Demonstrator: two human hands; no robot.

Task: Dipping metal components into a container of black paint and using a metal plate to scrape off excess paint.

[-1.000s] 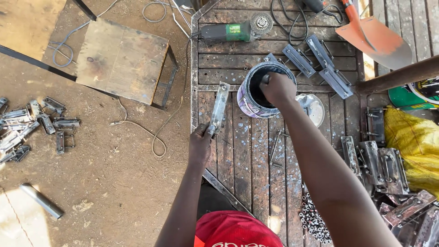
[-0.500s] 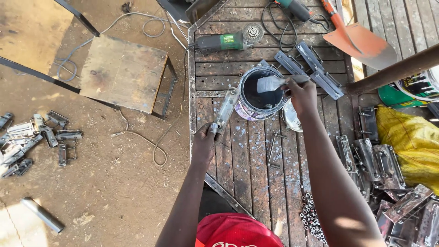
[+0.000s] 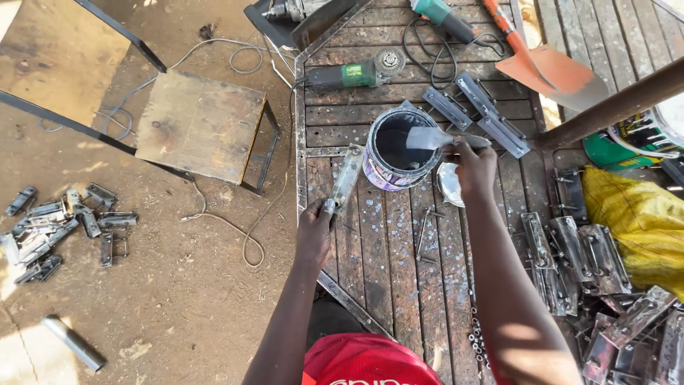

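Note:
My left hand [image 3: 314, 229] grips the near end of a long metal door bolt [image 3: 345, 178] lying on the wooden table [image 3: 399, 242]. My right hand [image 3: 476, 167] holds a flat paint brush [image 3: 431, 137], its grey bristles resting over the rim of an open paint can [image 3: 397, 148] filled with dark paint. The can's round lid [image 3: 449, 184] lies beside it, under my right wrist.
A green angle grinder [image 3: 353, 74] and several flat metal bolts [image 3: 479, 114] lie beyond the can. More bolts [image 3: 577, 257] pile at the right by a yellow bag [image 3: 638, 221]. An orange shovel [image 3: 548, 68], a small wooden bench [image 3: 199, 125] and loose metal parts [image 3: 57, 228] are on the dirt.
My right hand has lifted the brush out of the can and drawn it to the rim. The view has shifted, so everything sits lower in frame.

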